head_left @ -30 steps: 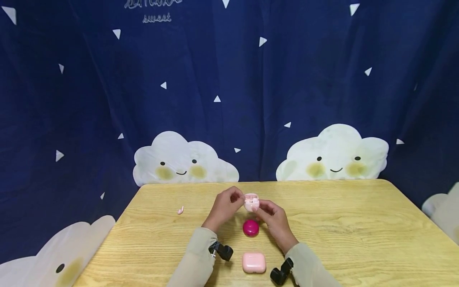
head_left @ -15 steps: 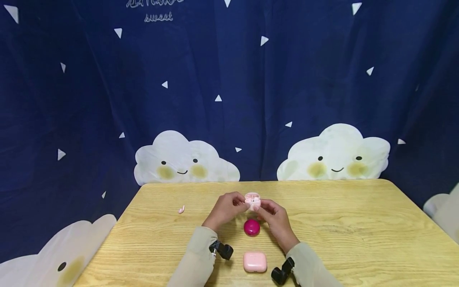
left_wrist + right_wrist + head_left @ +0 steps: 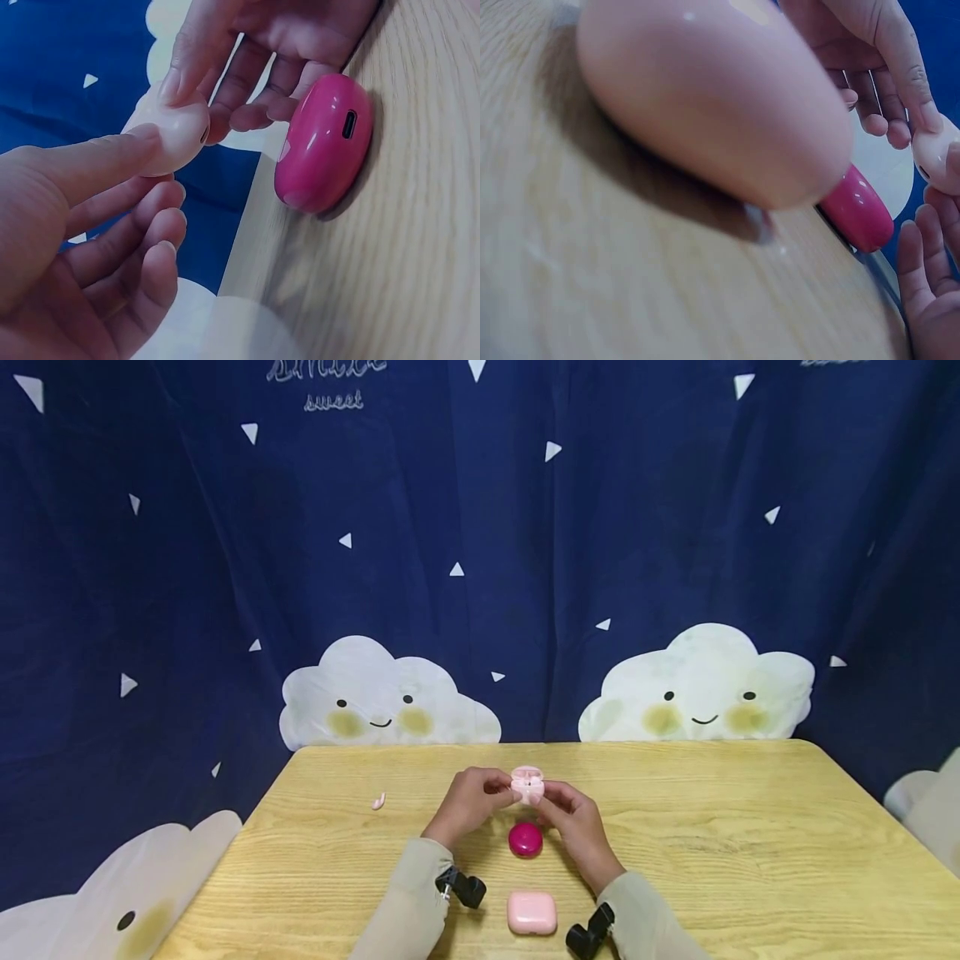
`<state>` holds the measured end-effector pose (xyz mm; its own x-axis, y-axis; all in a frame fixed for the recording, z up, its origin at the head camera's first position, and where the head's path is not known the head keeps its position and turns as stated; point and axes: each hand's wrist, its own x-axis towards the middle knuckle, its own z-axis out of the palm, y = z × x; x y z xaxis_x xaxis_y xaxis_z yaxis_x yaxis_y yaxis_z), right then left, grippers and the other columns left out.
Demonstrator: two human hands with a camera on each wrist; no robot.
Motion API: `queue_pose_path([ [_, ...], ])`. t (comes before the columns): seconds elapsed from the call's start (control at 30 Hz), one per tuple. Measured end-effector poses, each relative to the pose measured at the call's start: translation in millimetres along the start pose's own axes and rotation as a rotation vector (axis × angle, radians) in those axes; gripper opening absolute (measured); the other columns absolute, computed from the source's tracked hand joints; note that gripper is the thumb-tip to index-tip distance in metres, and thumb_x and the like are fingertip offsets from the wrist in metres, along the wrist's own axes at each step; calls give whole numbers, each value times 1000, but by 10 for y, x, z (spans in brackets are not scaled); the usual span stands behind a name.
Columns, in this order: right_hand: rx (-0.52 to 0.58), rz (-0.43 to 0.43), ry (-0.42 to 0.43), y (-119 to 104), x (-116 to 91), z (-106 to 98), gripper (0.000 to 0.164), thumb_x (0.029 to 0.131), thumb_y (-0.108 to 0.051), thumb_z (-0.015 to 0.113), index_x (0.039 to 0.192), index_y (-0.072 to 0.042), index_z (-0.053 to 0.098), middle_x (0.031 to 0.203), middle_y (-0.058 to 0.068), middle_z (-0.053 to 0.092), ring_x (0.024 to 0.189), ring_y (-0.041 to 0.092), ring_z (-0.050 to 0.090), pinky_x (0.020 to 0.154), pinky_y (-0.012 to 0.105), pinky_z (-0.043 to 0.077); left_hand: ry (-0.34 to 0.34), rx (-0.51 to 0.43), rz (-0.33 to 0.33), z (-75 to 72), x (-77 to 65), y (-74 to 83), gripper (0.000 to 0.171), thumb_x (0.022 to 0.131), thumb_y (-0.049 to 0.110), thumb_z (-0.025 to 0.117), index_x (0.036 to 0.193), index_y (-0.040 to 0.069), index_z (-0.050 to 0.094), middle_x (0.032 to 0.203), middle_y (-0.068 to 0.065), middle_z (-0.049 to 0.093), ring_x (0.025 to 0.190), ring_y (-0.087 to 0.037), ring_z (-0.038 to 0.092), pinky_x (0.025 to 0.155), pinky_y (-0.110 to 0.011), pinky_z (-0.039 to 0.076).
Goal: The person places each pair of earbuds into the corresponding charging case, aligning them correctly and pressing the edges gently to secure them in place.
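Observation:
A small round pale pink earbud case (image 3: 527, 794) is held up with its lid raised, beyond a magenta case. My left hand (image 3: 468, 806) pinches its left side, thumb (image 3: 112, 161) on the shell and the other fingers loosely bent below. My right hand (image 3: 577, 827) grips the right side, with its thumb on the shell too. A pale bud shape shows in the right part of the opening. In the left wrist view, the held case (image 3: 176, 135) shows its rounded outside and a dark slot; its inside is hidden there.
A glossy magenta case (image 3: 525, 840) with a charging port rests on the wooden table (image 3: 712, 843) between the wrists. Closer to me is a pink rounded case (image 3: 532, 913). One pink earbud (image 3: 378, 802) lies at the left. A blue curtain (image 3: 525, 527) hangs behind.
My left hand has come down from the open top of the case to its lower left side, and its thumb now lies on the shell. The right hand keeps its grip.

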<state>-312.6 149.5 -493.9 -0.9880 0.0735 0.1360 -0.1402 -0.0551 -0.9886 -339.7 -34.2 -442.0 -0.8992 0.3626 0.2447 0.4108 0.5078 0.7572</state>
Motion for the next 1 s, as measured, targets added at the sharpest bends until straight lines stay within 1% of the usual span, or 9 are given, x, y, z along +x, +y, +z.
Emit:
queue_pose_path([
  [0.03, 2, 3, -5, -4, -1, -2, 34, 84, -26, 76, 111, -7, 69, 102, 10, 67, 90, 29, 62, 73, 31, 55, 1, -5, 0, -1, -1, -3, 12, 85, 22, 75, 94, 14, 75, 80, 8, 67, 76, -9, 59, 67, -24, 49],
  [0.1, -2, 21, -15, -82, -34, 3, 34, 85, -24, 75, 113, -5, 68, 102, 10, 67, 93, 32, 61, 75, 34, 55, 4, -22, 3, -4, -2, -5, 12, 85, 22, 75, 95, 14, 76, 82, 8, 68, 78, -9, 61, 68, -24, 50],
  [0.23, -8, 38, -22, -91, -37, 2, 36, 85, -24, 75, 114, -4, 68, 102, 9, 68, 95, 33, 61, 77, 34, 54, 12, -51, 11, -9, -6, 1, 14, 85, 21, 75, 96, 14, 76, 85, 7, 70, 80, -9, 63, 71, -25, 51],
  [0.27, -12, 40, -18, -93, -39, 6, 35, 85, -24, 75, 113, -4, 68, 102, 9, 68, 93, 33, 62, 76, 34, 54, 14, -56, 16, -6, -7, 2, 14, 85, 21, 75, 97, 13, 76, 85, 6, 70, 80, -9, 63, 72, -25, 52],
  [0.33, -19, 26, -9, -21, -14, 2, 36, 83, -28, 76, 110, -5, 69, 99, 8, 68, 88, 28, 62, 73, 31, 54, 16, -59, 16, 1, -7, 5, 15, 84, 21, 76, 96, 12, 76, 84, 5, 70, 80, -9, 63, 72, -25, 52],
  [0.47, -45, 8, 0, -17, -26, 5, 33, 84, -28, 76, 106, -4, 70, 92, 7, 68, 81, 23, 62, 70, 30, 53, 14, -54, 13, 22, -3, 9, 14, 84, 20, 76, 95, 12, 75, 82, 5, 70, 79, -9, 63, 71, -24, 51],
  [0.7, -66, 4, 2, -5, -19, 5, 33, 84, -27, 75, 106, -3, 70, 92, 7, 68, 81, 22, 62, 71, 29, 53, 12, -42, 6, 31, -9, 9, 12, 84, 20, 76, 94, 12, 75, 80, 6, 69, 77, -8, 61, 67, -24, 50],
  [0.87, -80, -3, 3, -1, -16, 9, 33, 84, -28, 75, 106, -4, 71, 93, 6, 68, 83, 25, 62, 70, 29, 54, -18, -35, -12, -4, -16, 12, 12, 86, 21, 74, 95, 14, 75, 80, 7, 68, 76, -8, 60, 66, -24, 50],
  [1.0, -85, -6, 7, 2, -17, 10, 33, 84, -29, 76, 105, -4, 71, 92, 6, 68, 83, 26, 63, 70, 29, 53, -27, -35, -30, -79, -25, 12, 12, 87, 22, 73, 96, 15, 75, 85, 7, 69, 78, -8, 61, 69, -25, 51],
])
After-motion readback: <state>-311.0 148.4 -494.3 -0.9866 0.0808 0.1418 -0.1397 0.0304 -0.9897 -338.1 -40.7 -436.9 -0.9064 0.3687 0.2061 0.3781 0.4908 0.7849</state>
